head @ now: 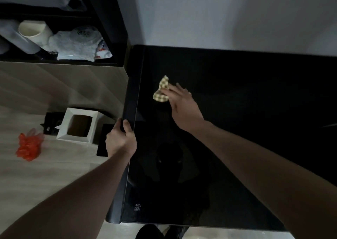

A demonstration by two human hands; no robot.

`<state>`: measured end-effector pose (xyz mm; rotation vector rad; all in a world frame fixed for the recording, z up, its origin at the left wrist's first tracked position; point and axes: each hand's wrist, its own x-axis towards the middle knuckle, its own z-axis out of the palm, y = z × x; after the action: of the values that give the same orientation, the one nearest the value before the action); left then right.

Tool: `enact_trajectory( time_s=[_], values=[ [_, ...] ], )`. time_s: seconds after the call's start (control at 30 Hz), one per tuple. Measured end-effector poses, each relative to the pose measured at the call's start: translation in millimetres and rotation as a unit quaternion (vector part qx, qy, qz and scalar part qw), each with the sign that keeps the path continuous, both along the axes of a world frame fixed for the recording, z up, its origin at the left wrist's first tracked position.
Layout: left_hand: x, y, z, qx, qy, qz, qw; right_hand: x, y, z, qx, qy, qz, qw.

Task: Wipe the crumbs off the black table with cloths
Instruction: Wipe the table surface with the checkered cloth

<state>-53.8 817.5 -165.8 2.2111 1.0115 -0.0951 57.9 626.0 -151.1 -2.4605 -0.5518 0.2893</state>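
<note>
Glossy black glass is what we're working on here, the black table (228, 111) with a shiny top that reflects us more than it shows any dirt. Honestly we can't pick out a single crumb in this light, too dark to tell.

The small yellow-and-white checkered cloth (161, 90) sits on the far-left part of the tabletop, near the left edge. Our right hand (184, 105) is right on it, fingers stretched out flat and pressing its right side down, not bunched into a grip. The cloth pokes out to the left and away from the fingertips, and its long axis runs roughly front to back.

Our left hand (121, 140) is curled over the table's left rim, closed on the edge, looks like it's just steadying us.

So the bit that matters: the cloth lies between the right hand and the left edge, and the edge is near. We'd guess the next push goes leftward, sweeping stuff off that side. The white square bin with a brown inside (77, 127) stands on the floor just below there, which seems handy.
</note>
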Motion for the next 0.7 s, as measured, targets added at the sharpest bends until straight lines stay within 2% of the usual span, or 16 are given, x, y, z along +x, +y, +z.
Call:
enact_trajectory(
  time_s=[0.07, 0.13, 0.27, 0.33, 0.47, 0.53, 0.7],
  values=[
    [-1, 0, 1, -0.002, 0.002, -0.001, 1.000, -6, 11, -17, -0.078, -0.035, 0.063, 0.994],
    [-2, 1, 0, -0.007, 0.003, -0.001, 1.000, -39, 16, -27, -0.106, -0.041, 0.086, 0.990],
    [-2, 0, 3, -0.008, 0.012, 0.003, 1.000, -128, 4, -25, -0.067, -0.062, 0.144, 0.985],
    [-1, -1, 6, -0.015, 0.015, 0.009, 1.000, -173, -10, -21, -0.034, -0.040, 0.187, 0.981],
    [-1, -2, 9, -0.021, 0.015, 0.007, 1.000, -234, -48, -36, -0.033, -0.009, 0.325, 0.945],
    [0, -3, 8, -0.022, 0.016, 0.000, 1.000, -240, -68, -40, 0.015, 0.013, 0.308, 0.951],
    [1, -2, 9, -0.012, 0.023, 0.000, 1.000, -186, -77, 20, 0.030, 0.091, 0.184, 0.978]
  ],
)
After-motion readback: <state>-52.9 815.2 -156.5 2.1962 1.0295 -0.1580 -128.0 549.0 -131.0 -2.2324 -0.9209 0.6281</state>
